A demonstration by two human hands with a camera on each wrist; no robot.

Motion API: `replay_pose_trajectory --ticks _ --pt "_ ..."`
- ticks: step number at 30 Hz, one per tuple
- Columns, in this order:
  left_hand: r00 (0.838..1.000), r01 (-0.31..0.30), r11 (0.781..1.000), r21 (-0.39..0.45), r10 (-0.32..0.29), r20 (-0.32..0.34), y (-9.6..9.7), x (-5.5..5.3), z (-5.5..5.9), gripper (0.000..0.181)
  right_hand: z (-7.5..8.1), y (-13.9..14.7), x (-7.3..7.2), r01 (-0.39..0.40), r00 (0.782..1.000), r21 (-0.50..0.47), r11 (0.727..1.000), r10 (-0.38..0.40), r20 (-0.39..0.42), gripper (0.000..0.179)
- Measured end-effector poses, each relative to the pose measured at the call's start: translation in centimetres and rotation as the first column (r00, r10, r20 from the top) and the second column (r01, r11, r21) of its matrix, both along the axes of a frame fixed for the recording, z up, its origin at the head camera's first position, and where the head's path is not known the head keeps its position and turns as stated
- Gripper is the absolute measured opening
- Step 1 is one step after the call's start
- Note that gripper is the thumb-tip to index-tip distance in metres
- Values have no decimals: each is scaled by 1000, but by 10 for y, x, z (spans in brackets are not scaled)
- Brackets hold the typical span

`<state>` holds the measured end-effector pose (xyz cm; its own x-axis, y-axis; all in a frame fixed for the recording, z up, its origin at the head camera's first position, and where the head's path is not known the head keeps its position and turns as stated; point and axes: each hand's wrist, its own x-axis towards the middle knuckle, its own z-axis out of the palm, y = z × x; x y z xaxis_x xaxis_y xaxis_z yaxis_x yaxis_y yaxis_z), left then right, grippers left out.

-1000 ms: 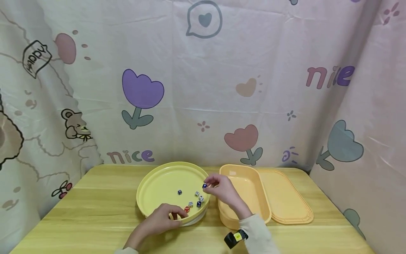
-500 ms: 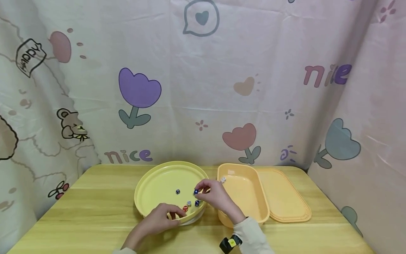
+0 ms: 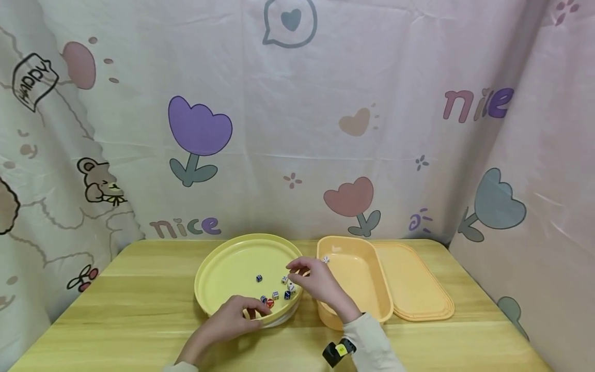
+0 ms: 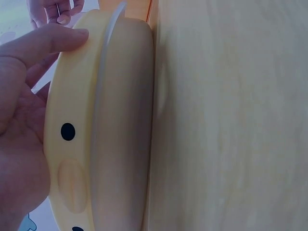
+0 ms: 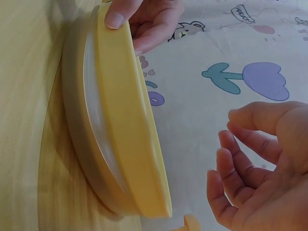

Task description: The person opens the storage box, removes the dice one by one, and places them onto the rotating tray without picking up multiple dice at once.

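A round yellow tray (image 3: 232, 268) stands on the table with several dice in it. My left hand (image 3: 234, 316) grips its near rim, thumb on the outer wall and fingers over the edge, as the left wrist view shows. Close to those fingers lie a red die (image 3: 270, 304) and a blue die (image 3: 263, 299). Over the tray's right edge hovers my right hand (image 3: 318, 281), its fingers loosely bent with nothing between them in the right wrist view. Below its fingertips are a white die (image 3: 284, 279) and a dark blue die (image 3: 287, 295). Another dark die (image 3: 259, 278) lies apart, nearer the middle.
To the right stands a deep orange box (image 3: 385, 289) with a white die (image 3: 326, 260) at its left wall. A flat orange lid (image 3: 418, 284) lies beyond it on the wooden table (image 3: 139, 299). A printed curtain (image 3: 260, 129) hangs behind.
The right hand carried a blue die leftward over the tray and let it go; a blue die now lies beside the red one. The hand has drawn back slightly. The left hand keeps its grip.
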<state>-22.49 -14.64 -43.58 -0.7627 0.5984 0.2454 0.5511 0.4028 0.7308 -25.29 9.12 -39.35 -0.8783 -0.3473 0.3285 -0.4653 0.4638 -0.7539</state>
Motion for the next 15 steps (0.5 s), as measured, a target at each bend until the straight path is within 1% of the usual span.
replay_pose_trajectory --ticks 5,15 --pt "1000 9 1000 7 -9 -8 0 0 1 16 -1 0 -1 -6 1000 -4 1000 6 -2 13" --pt "1000 3 1000 9 -3 8 0 0 1 17 -4 0 -2 -8 1000 -3 1000 8 9 13"
